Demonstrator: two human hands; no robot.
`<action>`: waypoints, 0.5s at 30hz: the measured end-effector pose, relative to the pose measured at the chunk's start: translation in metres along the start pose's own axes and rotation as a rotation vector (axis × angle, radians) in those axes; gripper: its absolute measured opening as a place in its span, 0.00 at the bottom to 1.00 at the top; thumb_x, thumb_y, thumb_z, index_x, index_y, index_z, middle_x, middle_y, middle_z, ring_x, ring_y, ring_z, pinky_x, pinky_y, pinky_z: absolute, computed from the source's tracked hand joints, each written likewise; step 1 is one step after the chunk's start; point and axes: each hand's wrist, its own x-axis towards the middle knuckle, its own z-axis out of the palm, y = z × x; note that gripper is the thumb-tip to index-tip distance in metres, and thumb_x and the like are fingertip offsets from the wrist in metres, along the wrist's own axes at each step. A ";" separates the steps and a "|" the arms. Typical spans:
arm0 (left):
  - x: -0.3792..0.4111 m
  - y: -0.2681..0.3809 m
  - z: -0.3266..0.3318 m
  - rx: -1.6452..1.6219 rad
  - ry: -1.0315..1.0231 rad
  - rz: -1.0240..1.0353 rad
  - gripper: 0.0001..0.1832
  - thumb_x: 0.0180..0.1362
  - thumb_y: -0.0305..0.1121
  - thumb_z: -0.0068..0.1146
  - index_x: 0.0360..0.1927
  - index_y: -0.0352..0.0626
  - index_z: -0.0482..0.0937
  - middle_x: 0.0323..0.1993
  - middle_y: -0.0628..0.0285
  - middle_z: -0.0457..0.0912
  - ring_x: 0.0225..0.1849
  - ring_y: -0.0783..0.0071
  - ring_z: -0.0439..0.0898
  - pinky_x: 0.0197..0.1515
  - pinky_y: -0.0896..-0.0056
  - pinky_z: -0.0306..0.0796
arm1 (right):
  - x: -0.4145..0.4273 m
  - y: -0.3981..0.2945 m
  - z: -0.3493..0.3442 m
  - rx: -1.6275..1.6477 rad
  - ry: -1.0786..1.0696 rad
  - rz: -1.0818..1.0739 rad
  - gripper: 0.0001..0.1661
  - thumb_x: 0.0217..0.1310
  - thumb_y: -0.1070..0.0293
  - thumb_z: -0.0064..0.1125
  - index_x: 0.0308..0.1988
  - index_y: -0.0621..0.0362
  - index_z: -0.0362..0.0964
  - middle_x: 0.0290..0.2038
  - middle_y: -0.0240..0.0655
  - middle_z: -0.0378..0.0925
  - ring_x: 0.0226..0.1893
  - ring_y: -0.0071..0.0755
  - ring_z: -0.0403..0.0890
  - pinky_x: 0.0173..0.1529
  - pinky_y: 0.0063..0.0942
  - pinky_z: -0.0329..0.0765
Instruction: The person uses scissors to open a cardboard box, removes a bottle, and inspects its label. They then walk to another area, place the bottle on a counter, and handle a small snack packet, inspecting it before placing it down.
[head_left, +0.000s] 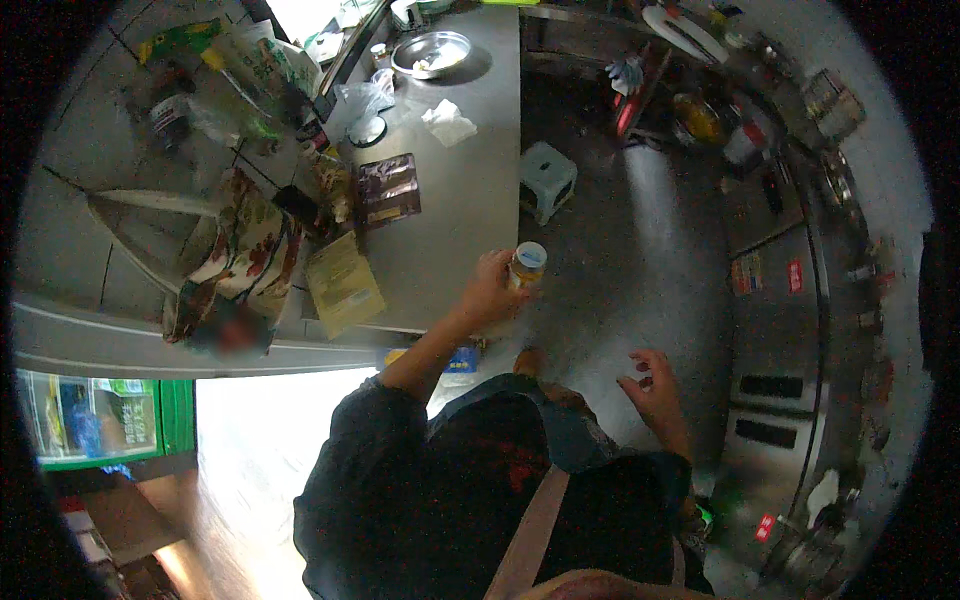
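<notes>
My left hand (491, 294) is wrapped around a small jar (525, 274) with a pale lid and yellowish contents. It holds the jar upright at the right edge of a steel worktable (457, 225). My right hand (656, 386) hangs over the floor with its fingers spread and nothing between them. On the table, a dark purple foil packet (388, 189) lies near a crumpled white tissue (448, 124). A yellow paper packet (345, 285) rests at the table's near left corner.
A steel bowl (431, 54), a plastic bag (365, 97) and a round lid (367, 131) sit farther back on the table. A pale plastic stool (549, 180) stands beside it. Steel cabinets (776, 322) line the right side. A patterned cloth bag (240, 262) lies at left.
</notes>
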 end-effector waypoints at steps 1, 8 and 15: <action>0.011 -0.002 0.002 -0.017 0.038 0.016 0.31 0.40 0.40 0.72 0.48 0.40 0.73 0.45 0.53 0.72 0.50 0.55 0.71 0.52 0.60 0.67 | 0.016 0.008 -0.009 -0.012 -0.016 -0.021 0.24 0.50 0.69 0.63 0.49 0.55 0.67 0.49 0.38 0.66 0.43 0.36 0.73 0.40 0.30 0.76; 0.080 -0.004 -0.003 -0.007 0.119 0.022 0.29 0.40 0.35 0.71 0.47 0.39 0.73 0.43 0.53 0.76 0.46 0.56 0.75 0.48 0.61 0.70 | 0.114 0.034 -0.052 0.002 -0.184 0.036 0.23 0.51 0.68 0.63 0.49 0.56 0.67 0.48 0.36 0.68 0.44 0.35 0.73 0.42 0.29 0.75; 0.120 -0.003 -0.008 -0.209 0.457 -0.099 0.25 0.42 0.29 0.69 0.46 0.39 0.73 0.42 0.57 0.79 0.43 0.66 0.79 0.45 0.66 0.73 | 0.234 0.041 -0.085 -0.047 -0.338 -0.117 0.24 0.53 0.61 0.62 0.49 0.57 0.69 0.50 0.42 0.68 0.50 0.43 0.73 0.45 0.33 0.77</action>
